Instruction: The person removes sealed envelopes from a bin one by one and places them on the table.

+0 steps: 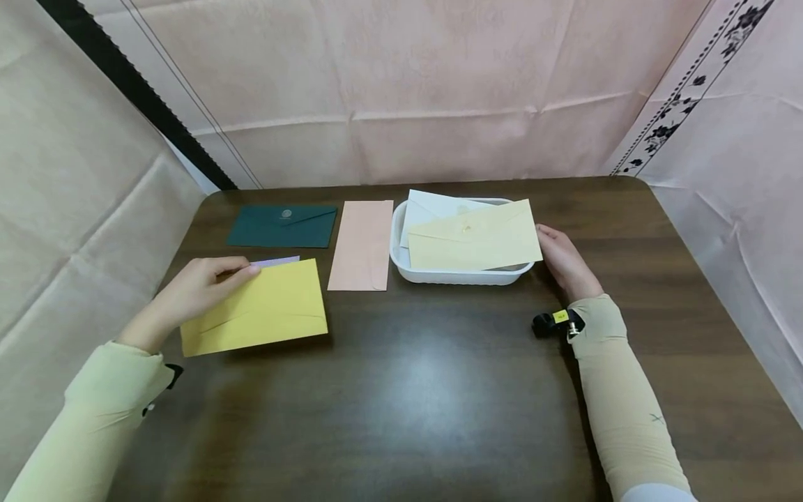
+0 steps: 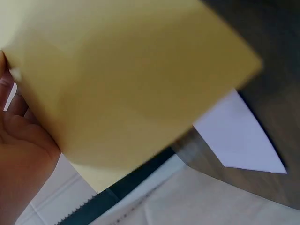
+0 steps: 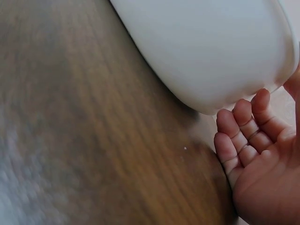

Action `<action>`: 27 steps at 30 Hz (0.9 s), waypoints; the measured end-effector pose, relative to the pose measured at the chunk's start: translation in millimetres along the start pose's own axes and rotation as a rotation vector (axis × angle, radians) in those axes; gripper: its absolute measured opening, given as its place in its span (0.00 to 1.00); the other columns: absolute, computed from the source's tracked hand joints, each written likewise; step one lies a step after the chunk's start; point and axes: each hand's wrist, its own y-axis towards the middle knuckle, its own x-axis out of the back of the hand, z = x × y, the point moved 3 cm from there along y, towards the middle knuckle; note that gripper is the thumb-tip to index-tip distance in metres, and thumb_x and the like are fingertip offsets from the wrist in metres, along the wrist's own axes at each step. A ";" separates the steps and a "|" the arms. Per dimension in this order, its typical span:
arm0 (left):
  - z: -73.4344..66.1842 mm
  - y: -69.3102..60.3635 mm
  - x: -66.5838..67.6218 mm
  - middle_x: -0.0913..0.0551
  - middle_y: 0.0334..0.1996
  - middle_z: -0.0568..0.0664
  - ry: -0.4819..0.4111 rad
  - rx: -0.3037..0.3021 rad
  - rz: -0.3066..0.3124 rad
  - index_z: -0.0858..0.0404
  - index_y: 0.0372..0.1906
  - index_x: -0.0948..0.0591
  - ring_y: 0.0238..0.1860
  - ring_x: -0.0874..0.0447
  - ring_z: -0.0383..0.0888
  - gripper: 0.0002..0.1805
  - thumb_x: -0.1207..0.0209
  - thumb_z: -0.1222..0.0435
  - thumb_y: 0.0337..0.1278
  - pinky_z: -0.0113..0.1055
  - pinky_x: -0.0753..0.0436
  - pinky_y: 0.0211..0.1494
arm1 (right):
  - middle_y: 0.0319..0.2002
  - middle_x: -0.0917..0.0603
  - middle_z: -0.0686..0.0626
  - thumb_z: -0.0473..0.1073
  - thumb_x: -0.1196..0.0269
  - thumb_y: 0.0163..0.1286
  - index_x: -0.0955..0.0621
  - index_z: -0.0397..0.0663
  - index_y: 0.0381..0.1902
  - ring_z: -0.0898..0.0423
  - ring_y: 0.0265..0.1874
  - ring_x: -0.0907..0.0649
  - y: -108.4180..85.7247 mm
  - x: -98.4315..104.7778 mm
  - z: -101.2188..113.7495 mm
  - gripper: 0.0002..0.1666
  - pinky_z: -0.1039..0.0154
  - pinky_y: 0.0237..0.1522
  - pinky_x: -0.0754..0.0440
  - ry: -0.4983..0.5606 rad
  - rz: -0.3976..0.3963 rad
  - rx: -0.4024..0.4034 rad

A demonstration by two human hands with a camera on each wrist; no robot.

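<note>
My left hand (image 1: 197, 296) pinches a yellow envelope (image 1: 263, 307) by its upper left edge, tilted above the table. In the left wrist view the yellow envelope (image 2: 136, 79) covers most of the picture, and part of the hand (image 2: 23, 145) shows at the left. A lilac envelope (image 2: 241, 136) lies beneath it, mostly hidden. My right hand (image 1: 567, 265) holds the right end of a white basket (image 1: 461, 277); in the right wrist view its curled fingers (image 3: 243, 124) touch the basket's end. A cream envelope (image 1: 479, 240) lies over a pale blue one (image 1: 426, 206) in the basket.
A dark green envelope (image 1: 282, 226) lies at the back left of the brown table (image 1: 408, 390). Between it and the basket is a pink envelope (image 1: 360, 244), standing lengthwise to the view. Pale cloth (image 1: 439, 90) hangs behind the table and at both sides.
</note>
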 end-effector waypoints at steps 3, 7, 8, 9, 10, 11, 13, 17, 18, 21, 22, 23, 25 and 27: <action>6.8 -8.5 1.9 0.31 0.20 0.44 -0.003 0.028 -0.012 0.49 0.34 0.17 0.23 0.36 0.40 0.12 0.44 0.51 0.73 0.36 0.36 0.27 | 0.41 0.22 0.59 0.54 0.48 0.80 0.19 0.59 0.38 0.59 0.54 0.32 0.6 -1.4 0.6 0.15 0.66 0.59 0.38 -0.002 0.002 -0.001; 15.9 -21.4 3.7 0.28 0.22 0.43 -0.018 0.057 -0.022 0.52 0.31 0.17 0.25 0.35 0.39 0.13 0.43 0.52 0.73 0.34 0.36 0.28 | 0.40 0.22 0.59 0.54 0.49 0.80 0.19 0.58 0.38 0.58 0.54 0.31 0.9 -3.3 0.0 0.15 0.66 0.59 0.37 -0.004 0.003 -0.009; 18.0 -24.5 3.5 0.30 0.21 0.43 -0.021 0.061 -0.016 0.53 0.28 0.19 0.24 0.36 0.39 0.16 0.43 0.52 0.73 0.35 0.36 0.28 | 0.40 0.22 0.59 0.54 0.49 0.80 0.19 0.58 0.38 0.58 0.55 0.31 1.2 -3.7 -0.3 0.15 0.65 0.60 0.38 -0.005 0.004 -0.010; 19.9 -27.5 3.2 0.32 0.20 0.42 -0.026 0.071 -0.012 0.54 0.26 0.21 0.23 0.38 0.38 0.18 0.43 0.51 0.73 0.35 0.37 0.27 | 0.41 0.21 0.59 0.54 0.49 0.80 0.19 0.58 0.39 0.58 0.55 0.32 1.4 -4.3 -0.4 0.15 0.64 0.62 0.39 -0.004 0.005 -0.014; 21.9 -30.6 2.6 0.37 0.19 0.42 -0.028 0.083 -0.004 0.55 0.24 0.24 0.22 0.40 0.38 0.20 0.43 0.50 0.73 0.35 0.38 0.26 | 0.41 0.22 0.59 0.55 0.49 0.80 0.19 0.59 0.40 0.58 0.56 0.32 1.3 -4.8 -0.4 0.15 0.62 0.64 0.40 -0.010 0.002 -0.018; 23.7 -33.4 1.7 0.42 0.18 0.42 -0.031 0.092 0.006 0.56 0.22 0.28 0.20 0.43 0.38 0.22 0.44 0.50 0.73 0.36 0.39 0.25 | 0.42 0.22 0.59 0.55 0.49 0.80 0.20 0.58 0.40 0.58 0.57 0.33 1.4 -5.3 -0.6 0.15 0.61 0.66 0.41 -0.011 0.001 -0.020; 27.0 -39.9 -0.1 0.44 0.18 0.41 -0.030 0.111 0.019 0.56 0.20 0.31 0.19 0.46 0.37 0.25 0.44 0.48 0.73 0.36 0.40 0.23 | 0.43 0.22 0.59 0.56 0.49 0.80 0.20 0.58 0.42 0.57 0.59 0.34 1.6 -5.8 -1.2 0.15 0.58 0.69 0.43 -0.009 0.001 -0.025; 31.8 -52.5 -3.9 0.44 0.18 0.40 -0.021 0.107 0.041 0.54 0.19 0.32 0.20 0.45 0.37 0.24 0.43 0.49 0.72 0.36 0.40 0.23 | 0.44 0.22 0.60 0.56 0.50 0.80 0.21 0.55 0.45 0.56 0.61 0.34 0.8 -6.9 -2.3 0.16 0.56 0.71 0.46 -0.006 0.008 -0.024; 33.0 -55.3 -5.2 0.44 0.18 0.39 -0.023 0.105 0.048 0.54 0.19 0.32 0.20 0.45 0.37 0.24 0.43 0.50 0.72 0.36 0.41 0.23 | 0.44 0.22 0.60 0.57 0.50 0.80 0.21 0.56 0.46 0.56 0.62 0.34 0.2 -6.5 -2.6 0.16 0.56 0.71 0.46 -0.010 0.007 -0.025; 37.0 -61.0 -10.3 0.42 0.18 0.38 -0.032 0.089 0.069 0.52 0.20 0.28 0.21 0.44 0.36 0.21 0.42 0.52 0.72 0.35 0.41 0.23 | 0.45 0.22 0.60 0.58 0.50 0.80 0.22 0.56 0.47 0.56 0.64 0.35 -1.9 -4.6 -3.0 0.16 0.55 0.72 0.47 -0.025 0.000 -0.022; 38.6 -62.3 -12.4 0.42 0.18 0.38 -0.036 0.089 0.076 0.51 0.20 0.27 0.21 0.44 0.35 0.21 0.41 0.52 0.71 0.35 0.41 0.23 | 0.45 0.22 0.60 0.58 0.50 0.80 0.22 0.57 0.47 0.55 0.64 0.36 -2.6 -3.8 -2.9 0.16 0.54 0.72 0.47 -0.029 -0.005 -0.021; 40.1 -63.2 -14.6 0.43 0.17 0.38 -0.041 0.086 0.085 0.51 0.20 0.27 0.21 0.44 0.35 0.21 0.41 0.53 0.71 0.35 0.41 0.23 | 0.45 0.22 0.60 0.59 0.50 0.80 0.21 0.57 0.46 0.55 0.64 0.36 -3.2 -2.9 -2.7 0.16 0.54 0.73 0.48 -0.033 -0.010 -0.019; 42.4 -63.8 -19.4 0.41 0.18 0.38 -0.041 0.082 0.101 0.50 0.22 0.23 0.22 0.42 0.34 0.18 0.40 0.53 0.71 0.34 0.40 0.24 | 0.44 0.22 0.60 0.59 0.49 0.80 0.21 0.57 0.45 0.55 0.64 0.36 -4.1 -1.6 -1.7 0.16 0.54 0.72 0.48 -0.033 -0.015 -0.013; 43.8 -63.6 -24.3 0.40 0.18 0.38 -0.050 0.087 0.124 0.50 0.23 0.21 0.22 0.41 0.34 0.16 0.39 0.53 0.70 0.34 0.39 0.25 | 0.43 0.21 0.61 0.59 0.49 0.79 0.20 0.58 0.45 0.55 0.63 0.35 -4.7 -0.6 -0.5 0.16 0.54 0.72 0.48 -0.032 -0.020 -0.008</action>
